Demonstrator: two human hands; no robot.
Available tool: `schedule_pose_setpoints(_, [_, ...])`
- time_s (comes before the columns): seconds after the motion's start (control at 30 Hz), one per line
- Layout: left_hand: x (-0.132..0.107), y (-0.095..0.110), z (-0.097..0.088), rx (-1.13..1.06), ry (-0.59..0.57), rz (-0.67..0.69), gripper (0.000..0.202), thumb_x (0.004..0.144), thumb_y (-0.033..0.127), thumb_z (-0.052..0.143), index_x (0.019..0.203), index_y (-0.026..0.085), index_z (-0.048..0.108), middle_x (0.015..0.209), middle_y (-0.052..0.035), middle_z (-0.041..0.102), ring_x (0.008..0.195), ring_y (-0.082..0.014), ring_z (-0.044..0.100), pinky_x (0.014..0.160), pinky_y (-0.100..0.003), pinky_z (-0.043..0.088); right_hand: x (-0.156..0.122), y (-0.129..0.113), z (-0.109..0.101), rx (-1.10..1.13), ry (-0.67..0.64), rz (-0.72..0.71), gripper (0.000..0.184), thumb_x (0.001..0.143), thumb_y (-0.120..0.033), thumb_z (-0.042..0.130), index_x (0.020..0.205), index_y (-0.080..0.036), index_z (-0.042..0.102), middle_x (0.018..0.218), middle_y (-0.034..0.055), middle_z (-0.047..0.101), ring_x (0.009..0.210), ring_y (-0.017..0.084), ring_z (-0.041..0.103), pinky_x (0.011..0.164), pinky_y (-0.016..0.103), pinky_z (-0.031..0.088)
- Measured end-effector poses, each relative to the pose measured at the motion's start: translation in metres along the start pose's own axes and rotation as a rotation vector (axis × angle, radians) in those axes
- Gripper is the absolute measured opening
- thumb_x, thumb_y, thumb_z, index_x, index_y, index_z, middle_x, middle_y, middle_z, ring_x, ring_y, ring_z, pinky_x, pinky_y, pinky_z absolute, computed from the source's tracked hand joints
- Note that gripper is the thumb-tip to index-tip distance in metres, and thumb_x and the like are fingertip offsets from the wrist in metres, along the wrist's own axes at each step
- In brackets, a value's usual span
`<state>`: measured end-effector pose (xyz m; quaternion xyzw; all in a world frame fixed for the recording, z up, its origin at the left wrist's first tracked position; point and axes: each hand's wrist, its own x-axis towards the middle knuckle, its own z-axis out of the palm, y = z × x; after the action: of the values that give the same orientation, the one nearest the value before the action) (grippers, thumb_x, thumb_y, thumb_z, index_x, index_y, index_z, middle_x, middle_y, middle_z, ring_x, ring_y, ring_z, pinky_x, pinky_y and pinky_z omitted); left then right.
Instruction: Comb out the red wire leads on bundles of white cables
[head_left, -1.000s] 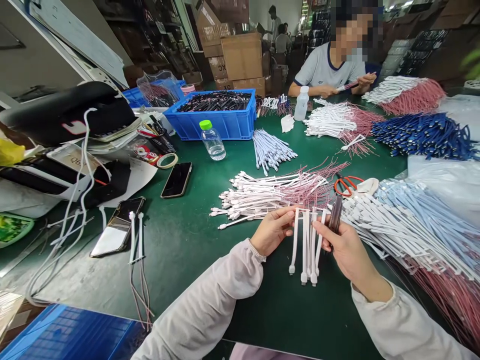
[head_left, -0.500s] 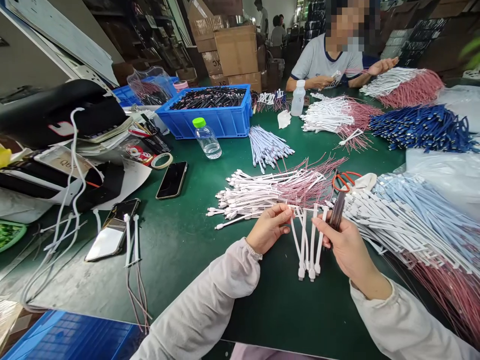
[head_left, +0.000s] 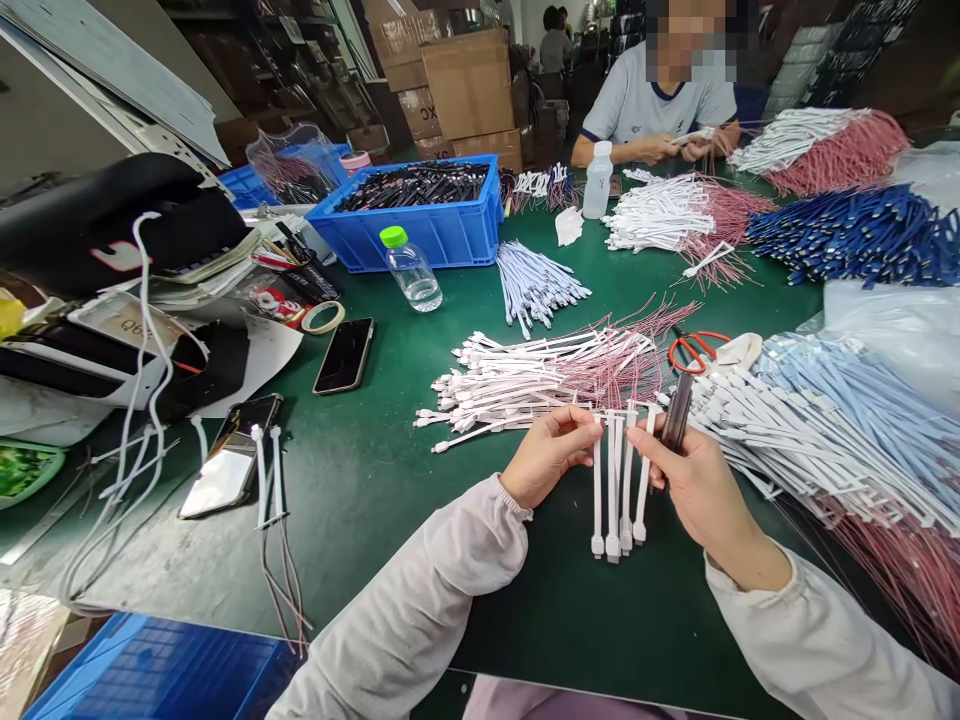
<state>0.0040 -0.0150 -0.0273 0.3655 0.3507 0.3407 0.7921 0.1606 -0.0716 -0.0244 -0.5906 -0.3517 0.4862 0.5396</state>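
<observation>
Green matting [head_left: 375, 500] covers your bench, doesn't it? What's the biggest thing on it?

A blue plastic crate [head_left: 397, 245] of black cables near the far edge, with a water bottle [head_left: 410, 270] just in front of it. A co-worker [head_left: 652, 100] sits across the bench, past the crate.

And closer to me?

Just beyond your hands lies a heap of white cables with pink-red wires [head_left: 540, 375]. Toward the right edge spreads a pile of pale blue cables [head_left: 847, 420], with red-handled scissors [head_left: 697, 350] beside it. Off to your left, a black phone [head_left: 343, 355] lies on the mat.

What about my hands?

They're apart, with the work between them. Your left hand [head_left: 551, 455] pinches the tops of some white cables [head_left: 615, 490], whose connectors hang down over bare mat. Your right hand [head_left: 697, 490] meets them from the other side, gripping a narrow dark strip [head_left: 676, 412] upright.

What's that strip?

Too blurred to tell.
</observation>
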Motion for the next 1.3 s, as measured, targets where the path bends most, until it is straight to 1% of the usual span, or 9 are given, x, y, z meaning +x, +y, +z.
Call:
schedule_pose_setpoints(0.17, [0.001, 0.001, -0.003, -0.202, -0.059, -0.072, 0.022, 0.067, 0.025, 0.072, 0.075, 0.016, 0.054, 0.071, -0.0004, 0.058, 0.055, -0.0042, 0.044, 0.047, -0.015, 0.031, 0.002, 0.003, -0.002, -0.057, 0.055, -0.002, 0.029, 0.071, -0.043, 0.075, 0.075, -0.019, 0.060, 0.055, -0.0057, 0.039, 0.048, 0.011, 0.034, 0.043, 0.024, 0.030])
schedule_pose_setpoints(0.3, [0.001, 0.004, -0.004, -0.405, -0.073, -0.211, 0.020, 0.066, 0.021, 0.073, 0.073, 0.014, 0.056, 0.073, -0.0010, 0.057, 0.059, -0.0046, 0.049, 0.051, -0.014, 0.039, 0.002, 0.004, -0.002, -0.082, 0.054, -0.009, 0.030, 0.073, -0.045, 0.072, 0.074, -0.018, 0.058, 0.055, -0.0052, 0.038, 0.048, 0.011, 0.033, 0.043, 0.024, 0.029])
schedule_pose_setpoints(0.53, [0.007, -0.007, -0.005, -0.388, -0.087, -0.273, 0.031, 0.067, 0.009, 0.072, 0.095, 0.014, 0.061, 0.074, -0.0014, 0.057, 0.061, -0.0030, 0.054, 0.062, -0.012, 0.046, 0.003, 0.010, 0.002, -0.101, -0.025, -0.028, 0.027, 0.077, -0.042, 0.067, 0.076, -0.017, 0.058, 0.056, -0.0049, 0.040, 0.047, 0.010, 0.035, 0.042, 0.022, 0.030])
schedule_pose_setpoints(0.63, [0.009, -0.006, -0.007, -0.114, -0.062, -0.265, 0.022, 0.075, 0.015, 0.066, 0.096, 0.012, 0.060, 0.070, 0.0001, 0.055, 0.057, -0.0032, 0.053, 0.059, -0.014, 0.046, 0.002, 0.009, 0.000, -0.121, -0.004, -0.063, 0.026, 0.077, -0.040, 0.067, 0.075, -0.015, 0.059, 0.056, -0.0045, 0.042, 0.047, 0.010, 0.036, 0.041, 0.022, 0.031])
schedule_pose_setpoints(0.77, [0.009, 0.002, -0.008, 0.674, 0.119, -0.062, 0.011, 0.082, 0.014, 0.050, 0.088, 0.013, 0.059, 0.066, 0.0011, 0.054, 0.050, -0.0074, 0.052, 0.049, -0.020, 0.043, 0.007, 0.000, -0.012, -0.148, 0.129, -0.061, 0.026, 0.074, -0.039, 0.069, 0.069, -0.016, 0.057, 0.052, -0.0056, 0.040, 0.046, 0.010, 0.034, 0.040, 0.022, 0.028])
schedule_pose_setpoints(0.93, [0.011, 0.000, -0.001, 1.367, 0.181, 0.202, 0.021, 0.085, 0.035, 0.053, 0.085, 0.014, 0.058, 0.080, -0.0064, 0.061, 0.076, -0.0193, 0.061, 0.075, -0.034, 0.048, 0.020, -0.003, -0.026, -0.130, 0.188, -0.031, 0.022, 0.072, -0.035, 0.071, 0.069, -0.019, 0.055, 0.053, -0.0061, 0.042, 0.048, 0.010, 0.037, 0.043, 0.023, 0.030])
schedule_pose_setpoints(1.07, [0.012, -0.010, 0.010, 1.484, 0.158, 0.240, 0.042, 0.079, 0.052, 0.058, 0.097, 0.014, 0.056, 0.104, -0.0126, 0.058, 0.092, -0.0249, 0.059, 0.079, -0.037, 0.047, 0.020, -0.001, -0.025, -0.107, 0.157, 0.004, 0.020, 0.070, -0.032, 0.071, 0.069, -0.020, 0.056, 0.052, -0.0060, 0.042, 0.045, 0.010, 0.036, 0.041, 0.024, 0.028])
schedule_pose_setpoints(1.2, [0.018, -0.015, 0.023, 1.418, 0.083, 0.221, 0.028, 0.089, 0.042, 0.048, 0.092, 0.016, 0.056, 0.099, -0.0094, 0.059, 0.094, -0.0218, 0.059, 0.083, -0.034, 0.045, 0.018, -0.001, -0.024, -0.084, 0.144, 0.020, 0.021, 0.070, -0.031, 0.073, 0.067, -0.020, 0.055, 0.052, -0.0057, 0.043, 0.045, 0.010, 0.036, 0.041, 0.024, 0.027])
schedule_pose_setpoints(1.3, [0.023, -0.018, 0.039, 1.525, 0.102, 0.187, 0.033, 0.082, 0.041, 0.059, 0.101, 0.014, 0.052, 0.109, -0.0124, 0.056, 0.098, -0.0264, 0.059, 0.081, -0.036, 0.046, 0.021, -0.009, -0.034, -0.066, 0.171, -0.011, 0.023, 0.068, -0.032, 0.075, 0.065, -0.019, 0.056, 0.052, -0.0051, 0.043, 0.045, 0.010, 0.037, 0.041, 0.025, 0.028])
